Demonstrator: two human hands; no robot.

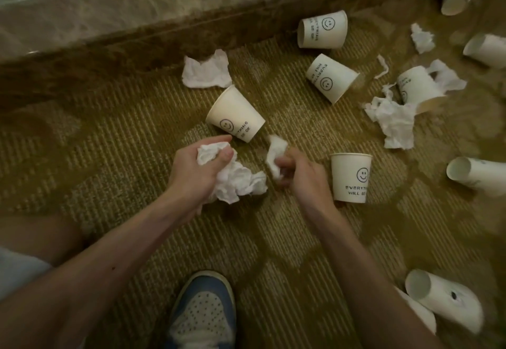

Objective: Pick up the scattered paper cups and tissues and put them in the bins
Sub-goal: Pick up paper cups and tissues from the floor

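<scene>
Gripping a big crumpled tissue point(238, 181), the left hand point(191, 170) is curling its fingers and thumb around it, and part of the tissue is hanging out below the hand. Just beside it, the right hand point(304, 176) is pinching a small tissue point(276, 154) with its fingers curled on it, and the white end is sticking up above the hand. Both hands are hanging low over the brown carpet point(109, 143). A standing cup point(350, 177) with a smiley face is sitting upright on the carpet, just to the right of the right hand. A tipped cup point(235, 114) is lying on its side just past the left hand, and a flat tissue point(206, 69) is lying at its far end, near the stone step point(137, 11). Two far cups point(323, 29) are lying on their sides farther away. A torn tissue point(394, 121) is lying to the right, with more cups and tissues lying around it. A blue and white shoe point(204, 313) is resting on the carpet between the two arms.
</scene>
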